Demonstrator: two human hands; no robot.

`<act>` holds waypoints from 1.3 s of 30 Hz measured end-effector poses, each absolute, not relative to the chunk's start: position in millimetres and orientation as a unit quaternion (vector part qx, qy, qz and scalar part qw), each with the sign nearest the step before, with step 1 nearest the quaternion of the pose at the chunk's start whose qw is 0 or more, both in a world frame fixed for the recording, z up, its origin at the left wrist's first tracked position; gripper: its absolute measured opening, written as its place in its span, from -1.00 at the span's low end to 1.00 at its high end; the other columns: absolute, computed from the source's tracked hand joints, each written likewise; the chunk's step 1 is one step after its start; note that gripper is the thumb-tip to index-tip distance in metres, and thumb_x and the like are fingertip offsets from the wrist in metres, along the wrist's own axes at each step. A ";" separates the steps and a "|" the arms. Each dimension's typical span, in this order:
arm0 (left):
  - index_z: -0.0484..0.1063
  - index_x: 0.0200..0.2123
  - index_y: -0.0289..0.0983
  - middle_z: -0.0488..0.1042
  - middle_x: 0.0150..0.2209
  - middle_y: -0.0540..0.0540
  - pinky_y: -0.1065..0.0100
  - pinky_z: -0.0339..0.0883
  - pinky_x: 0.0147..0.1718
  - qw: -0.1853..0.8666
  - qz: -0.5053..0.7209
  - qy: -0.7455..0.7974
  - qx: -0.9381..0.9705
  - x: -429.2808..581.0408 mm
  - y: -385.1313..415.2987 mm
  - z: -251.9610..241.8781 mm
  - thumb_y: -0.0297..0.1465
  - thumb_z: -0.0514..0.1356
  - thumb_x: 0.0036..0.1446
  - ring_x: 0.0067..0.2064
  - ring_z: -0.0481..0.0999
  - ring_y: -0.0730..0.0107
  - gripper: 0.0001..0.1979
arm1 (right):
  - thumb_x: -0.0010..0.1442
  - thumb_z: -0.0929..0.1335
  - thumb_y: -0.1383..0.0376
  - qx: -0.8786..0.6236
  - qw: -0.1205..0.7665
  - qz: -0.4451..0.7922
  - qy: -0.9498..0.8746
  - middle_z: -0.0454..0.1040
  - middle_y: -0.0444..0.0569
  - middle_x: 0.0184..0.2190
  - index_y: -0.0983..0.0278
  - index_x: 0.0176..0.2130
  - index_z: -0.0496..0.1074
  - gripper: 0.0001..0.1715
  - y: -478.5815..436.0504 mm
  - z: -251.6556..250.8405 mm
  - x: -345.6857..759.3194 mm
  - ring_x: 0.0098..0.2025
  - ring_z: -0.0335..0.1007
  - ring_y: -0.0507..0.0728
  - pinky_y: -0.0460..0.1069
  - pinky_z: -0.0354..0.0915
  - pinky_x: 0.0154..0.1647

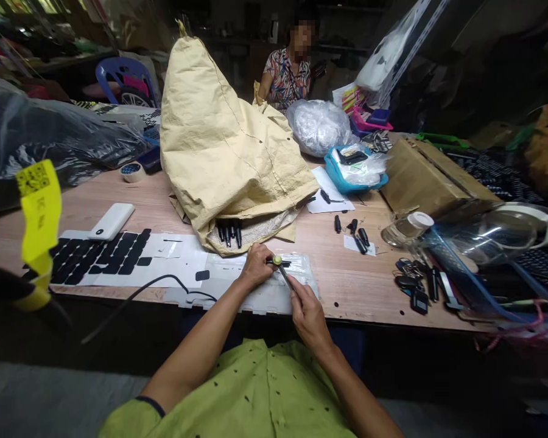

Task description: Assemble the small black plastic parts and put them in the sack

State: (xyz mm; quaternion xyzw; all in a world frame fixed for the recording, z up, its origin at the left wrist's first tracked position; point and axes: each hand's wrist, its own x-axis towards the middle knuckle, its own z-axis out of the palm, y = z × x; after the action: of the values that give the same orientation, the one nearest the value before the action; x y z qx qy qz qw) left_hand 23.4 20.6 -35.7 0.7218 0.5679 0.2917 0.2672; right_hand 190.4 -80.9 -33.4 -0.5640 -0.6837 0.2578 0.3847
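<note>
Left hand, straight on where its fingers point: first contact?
Probably the round yellowish head of the hammer-like tool in the right hand, close beside the left hand; depth is unclear, so it might pass underneath.

"Can you make out the black piece (287,264) in front of the tan sack (228,134)?"

"Partly. The left hand (257,263) and the round-headed tool (283,274) cover some of it, and the right hand (308,307) hides the tool's grip."

"And the black parts (238,236) in the sack's mouth?"

"Their far ends vanish inside."

"That yellow tag (40,219) left of the sack?"

"Too blurred to read."

"Behind the sack?"

"A person (288,76), half hidden, with something too dark to tell."
</note>
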 end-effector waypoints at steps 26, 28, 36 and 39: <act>0.43 -0.48 -0.22 0.45 -0.35 -0.07 0.13 0.23 -0.09 0.267 0.300 0.553 0.730 21.8 20.0 -39.4 -0.51 0.28 -0.07 -0.16 0.35 0.17 -0.91 | 0.25 0.25 0.40 -0.713 0.200 -0.143 -0.656 0.34 0.02 -0.34 0.19 0.03 0.49 -0.59 31.3 -58.7 277.8 -0.28 0.20 0.15 -0.01 0.04 -0.36; 0.42 -0.43 -0.21 0.46 -0.30 -0.08 0.12 0.23 -0.07 0.261 0.309 0.542 0.737 22.5 15.8 -36.3 -0.48 0.23 0.00 -0.14 0.35 0.16 -0.94 | 0.24 0.25 0.39 -0.711 0.202 -0.160 -0.655 0.33 0.02 -0.33 0.19 0.02 0.49 -0.60 30.8 -62.0 276.5 -0.27 0.19 0.15 -0.01 0.02 -0.36; 0.40 -0.21 -0.16 0.48 -0.36 0.02 0.38 0.27 -0.31 0.517 0.195 0.346 0.758 41.7 -81.2 -44.9 -0.32 0.21 0.13 -0.33 0.44 0.34 -0.86 | 0.25 0.22 0.35 -0.714 0.184 -0.176 -0.653 0.32 0.04 -0.32 0.21 0.00 0.49 -0.61 26.3 -55.3 278.4 -0.27 0.15 0.17 0.01 -0.01 -0.36; 0.44 -0.20 -0.15 0.51 -0.36 0.03 0.42 0.25 -0.36 0.608 0.113 0.318 0.719 47.1 -115.3 -60.7 -0.25 0.25 0.12 -0.30 0.47 0.34 -0.82 | 0.26 0.22 0.35 -0.726 0.170 -0.160 -0.648 0.33 0.06 -0.30 0.23 0.02 0.48 -0.60 25.6 -50.1 278.5 -0.24 0.16 0.19 0.02 -0.04 -0.36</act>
State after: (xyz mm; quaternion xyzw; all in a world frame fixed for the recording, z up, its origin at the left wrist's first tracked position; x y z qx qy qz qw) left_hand 47.1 -115.3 -60.7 0.7191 0.3179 0.1133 0.6075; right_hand 278.5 25.6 -50.1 -0.7255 -0.6475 -0.1595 0.1699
